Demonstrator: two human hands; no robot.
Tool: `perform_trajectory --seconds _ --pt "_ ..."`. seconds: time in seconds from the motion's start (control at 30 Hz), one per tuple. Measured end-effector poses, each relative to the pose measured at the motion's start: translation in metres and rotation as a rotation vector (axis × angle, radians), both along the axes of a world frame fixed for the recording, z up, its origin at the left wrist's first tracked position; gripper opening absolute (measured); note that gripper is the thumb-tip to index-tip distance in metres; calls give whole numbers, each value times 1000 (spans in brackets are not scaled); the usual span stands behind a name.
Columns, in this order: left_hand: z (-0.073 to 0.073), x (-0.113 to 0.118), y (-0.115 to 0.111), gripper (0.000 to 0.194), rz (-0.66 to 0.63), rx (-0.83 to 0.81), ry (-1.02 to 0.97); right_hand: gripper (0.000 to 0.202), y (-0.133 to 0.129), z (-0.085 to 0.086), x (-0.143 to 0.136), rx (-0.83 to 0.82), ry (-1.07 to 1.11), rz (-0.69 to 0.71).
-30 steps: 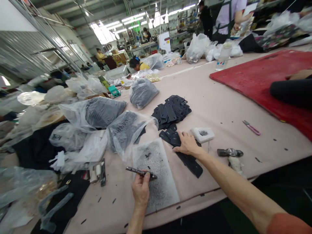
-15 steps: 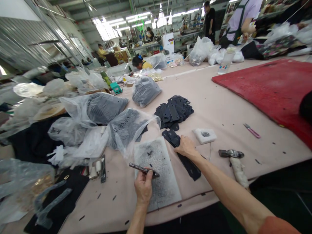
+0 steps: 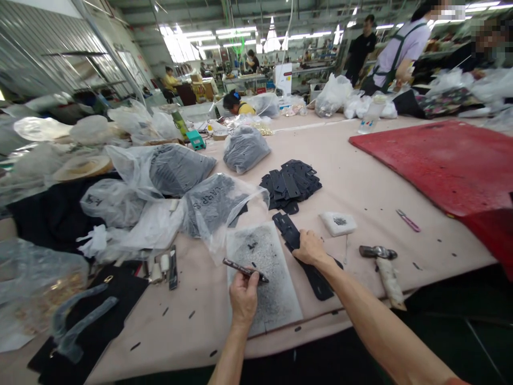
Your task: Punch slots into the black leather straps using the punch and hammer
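A dark metal punch (image 3: pixel 236 266) lies across the fingers of my left hand (image 3: pixel 243 297), which is closed on it above a speckled white board (image 3: pixel 282 299). My right hand (image 3: pixel 311 247) rests on a row of black strips (image 3: pixel 318 283) to the right of the board; its fingertips touch them, and whether it grips one is hard to see. Beyond the row lies a heap of loose black pieces (image 3: pixel 290 182). A white block (image 3: pixel 337 223) with a dark patch sits right of my right hand, and a hammer (image 3: pixel 387 272) with a wrapped handle lies further right.
Pink-handled snips (image 3: pixel 407 220) lie near a large red board (image 3: pixel 436 160). Plastic bags with dark contents (image 3: pixel 208 206) crowd the left side. A black fabric piece (image 3: pixel 96 321) lies at the lower left. Across the table stands a person in an apron (image 3: pixel 395 53).
The view has shifted slightly. My right hand has moved a little along the black strips, uncovering more of the row's far end. My left hand still holds the punch over the board.
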State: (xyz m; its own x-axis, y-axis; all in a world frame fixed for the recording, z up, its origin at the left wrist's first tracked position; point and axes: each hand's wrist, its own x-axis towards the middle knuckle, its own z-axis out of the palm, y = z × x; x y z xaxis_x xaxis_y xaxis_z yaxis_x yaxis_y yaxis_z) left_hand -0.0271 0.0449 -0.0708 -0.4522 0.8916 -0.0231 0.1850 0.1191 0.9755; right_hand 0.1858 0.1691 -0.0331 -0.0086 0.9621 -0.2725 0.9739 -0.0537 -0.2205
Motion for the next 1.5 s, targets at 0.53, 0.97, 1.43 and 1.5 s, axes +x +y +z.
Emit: perform_trajectory --seconds 0.53,0.97,1.43,1.5 --pt "4 0 -1 33 -11 9 9 61 12 7 -17 -104 76 -92" --pt "12 4 0 34 1 14 2 36 13 46 28 362 898 -227" --pt "13 3 4 39 26 -12 77 26 -17 -16 38 436 1248 -208" --pt "14 3 4 40 30 -13 84 29 -15 -15 41 451 1230 -172"
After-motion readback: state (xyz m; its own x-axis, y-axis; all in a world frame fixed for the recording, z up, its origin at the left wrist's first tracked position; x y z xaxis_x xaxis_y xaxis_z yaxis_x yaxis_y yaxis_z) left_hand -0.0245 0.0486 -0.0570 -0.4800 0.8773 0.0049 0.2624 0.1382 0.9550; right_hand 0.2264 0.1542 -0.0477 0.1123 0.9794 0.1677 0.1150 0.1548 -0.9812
